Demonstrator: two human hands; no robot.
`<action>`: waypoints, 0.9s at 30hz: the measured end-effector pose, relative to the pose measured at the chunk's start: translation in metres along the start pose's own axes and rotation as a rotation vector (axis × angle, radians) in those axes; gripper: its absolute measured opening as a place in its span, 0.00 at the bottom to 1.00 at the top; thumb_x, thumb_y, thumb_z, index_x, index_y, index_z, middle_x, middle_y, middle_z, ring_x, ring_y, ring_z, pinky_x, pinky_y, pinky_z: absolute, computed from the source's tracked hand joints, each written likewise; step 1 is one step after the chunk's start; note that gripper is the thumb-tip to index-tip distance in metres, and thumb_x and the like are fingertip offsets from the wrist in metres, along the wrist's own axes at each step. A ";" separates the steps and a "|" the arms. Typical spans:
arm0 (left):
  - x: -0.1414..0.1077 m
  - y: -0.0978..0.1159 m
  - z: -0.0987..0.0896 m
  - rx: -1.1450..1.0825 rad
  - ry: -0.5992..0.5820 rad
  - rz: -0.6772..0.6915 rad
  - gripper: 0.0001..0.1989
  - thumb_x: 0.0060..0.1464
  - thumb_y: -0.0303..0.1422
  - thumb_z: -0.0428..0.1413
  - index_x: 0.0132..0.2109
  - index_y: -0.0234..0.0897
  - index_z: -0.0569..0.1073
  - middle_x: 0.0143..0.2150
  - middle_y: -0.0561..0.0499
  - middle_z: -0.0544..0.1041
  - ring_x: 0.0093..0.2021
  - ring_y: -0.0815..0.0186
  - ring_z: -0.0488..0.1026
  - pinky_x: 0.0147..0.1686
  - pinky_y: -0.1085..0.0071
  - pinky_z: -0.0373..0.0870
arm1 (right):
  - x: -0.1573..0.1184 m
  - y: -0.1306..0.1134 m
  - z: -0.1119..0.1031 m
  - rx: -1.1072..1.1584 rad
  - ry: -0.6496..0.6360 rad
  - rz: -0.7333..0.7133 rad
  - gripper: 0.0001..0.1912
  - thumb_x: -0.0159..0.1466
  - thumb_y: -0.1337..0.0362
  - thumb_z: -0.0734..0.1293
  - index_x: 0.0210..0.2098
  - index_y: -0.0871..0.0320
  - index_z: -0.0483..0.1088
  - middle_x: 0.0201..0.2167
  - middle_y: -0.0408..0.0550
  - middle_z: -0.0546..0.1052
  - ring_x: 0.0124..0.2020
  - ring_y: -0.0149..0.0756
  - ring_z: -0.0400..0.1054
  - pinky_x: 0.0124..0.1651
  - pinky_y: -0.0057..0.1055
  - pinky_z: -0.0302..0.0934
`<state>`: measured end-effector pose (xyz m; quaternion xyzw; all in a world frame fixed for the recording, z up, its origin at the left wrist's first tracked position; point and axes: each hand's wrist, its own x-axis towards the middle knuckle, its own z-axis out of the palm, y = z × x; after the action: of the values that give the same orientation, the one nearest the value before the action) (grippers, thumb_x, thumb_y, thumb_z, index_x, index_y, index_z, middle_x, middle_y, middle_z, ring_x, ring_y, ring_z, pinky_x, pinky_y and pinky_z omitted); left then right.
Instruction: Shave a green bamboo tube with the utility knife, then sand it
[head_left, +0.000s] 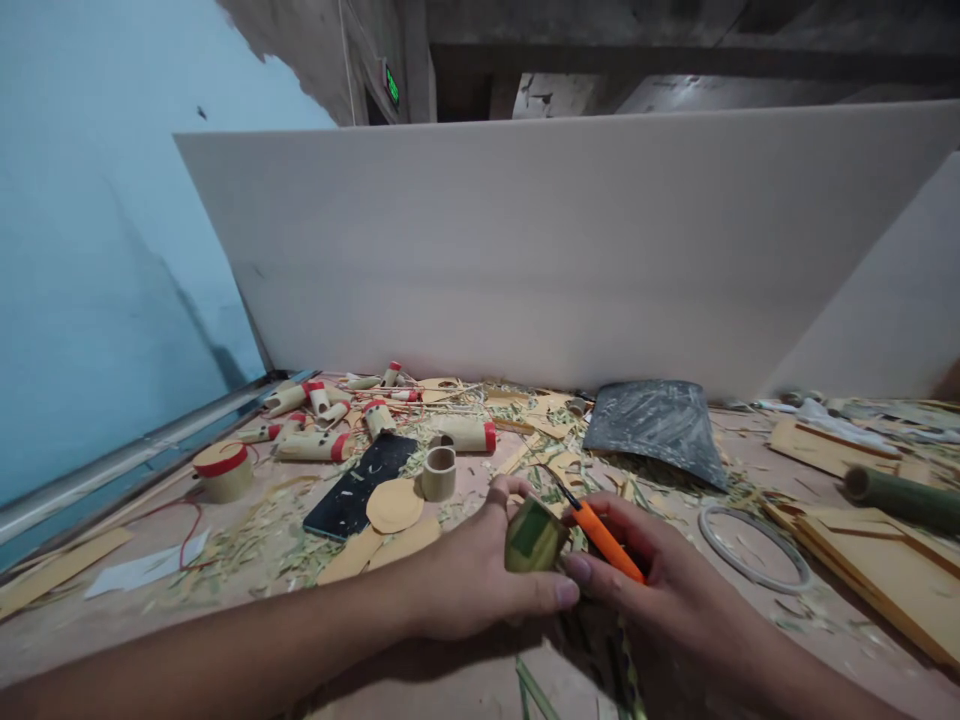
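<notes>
My left hand is wrapped round a short green bamboo piece, whose skin shows darker and paler patches. An orange-handled knife sits in my right hand, its dark slim end pointing up and left past the bamboo. The right thumb is close to the bamboo's right side; whether it touches cannot be made out. Just beyond the left hand stands a pale bamboo ring. Beside it lie a tan octagonal sheet piece and a dark phone dusted with shavings.
Bamboo tubes with red ends crowd the back left. A curved dark sheet lies behind my right hand. To the right are a roll of tape, tan boards and a green bamboo tube. A white panel closes off the back.
</notes>
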<state>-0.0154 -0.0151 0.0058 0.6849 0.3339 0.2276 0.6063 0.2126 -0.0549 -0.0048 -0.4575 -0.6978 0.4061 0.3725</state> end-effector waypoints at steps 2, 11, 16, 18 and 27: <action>-0.002 0.000 0.002 0.044 0.006 -0.009 0.41 0.52 0.46 0.71 0.64 0.42 0.58 0.54 0.44 0.77 0.54 0.53 0.76 0.51 0.59 0.72 | 0.000 0.003 0.000 0.105 -0.031 0.018 0.20 0.68 0.46 0.72 0.49 0.54 0.74 0.43 0.48 0.80 0.44 0.45 0.74 0.48 0.36 0.70; 0.013 0.007 0.022 -0.248 -0.064 -0.116 0.32 0.58 0.64 0.57 0.50 0.41 0.64 0.30 0.53 0.73 0.23 0.66 0.72 0.20 0.71 0.69 | -0.002 0.011 -0.029 0.216 0.046 0.250 0.31 0.63 0.33 0.72 0.48 0.54 0.75 0.25 0.37 0.66 0.19 0.26 0.52 0.20 0.22 0.51; 0.012 0.013 0.031 -0.069 -0.017 -0.117 0.32 0.64 0.66 0.43 0.49 0.41 0.68 0.27 0.53 0.72 0.19 0.67 0.66 0.19 0.71 0.66 | -0.003 0.013 -0.030 0.153 -0.063 0.299 0.29 0.60 0.33 0.73 0.39 0.53 0.74 0.18 0.32 0.54 0.16 0.24 0.43 0.17 0.23 0.43; 0.005 0.024 0.024 0.037 0.032 -0.055 0.30 0.66 0.63 0.46 0.51 0.42 0.70 0.33 0.50 0.74 0.25 0.65 0.70 0.24 0.69 0.69 | -0.003 0.008 -0.028 0.161 -0.050 0.317 0.29 0.58 0.33 0.74 0.34 0.53 0.71 0.17 0.31 0.53 0.16 0.24 0.42 0.18 0.24 0.42; -0.048 0.051 -0.109 1.064 0.345 -0.198 0.12 0.64 0.43 0.54 0.42 0.41 0.77 0.42 0.46 0.81 0.41 0.56 0.76 0.40 0.65 0.66 | 0.001 -0.008 -0.025 0.202 0.131 0.331 0.31 0.56 0.33 0.75 0.28 0.52 0.61 0.15 0.29 0.54 0.16 0.24 0.44 0.20 0.24 0.43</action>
<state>-0.1167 0.0214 0.0784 0.8144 0.5594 0.0785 0.1331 0.2321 -0.0508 0.0122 -0.5518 -0.5431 0.4990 0.3893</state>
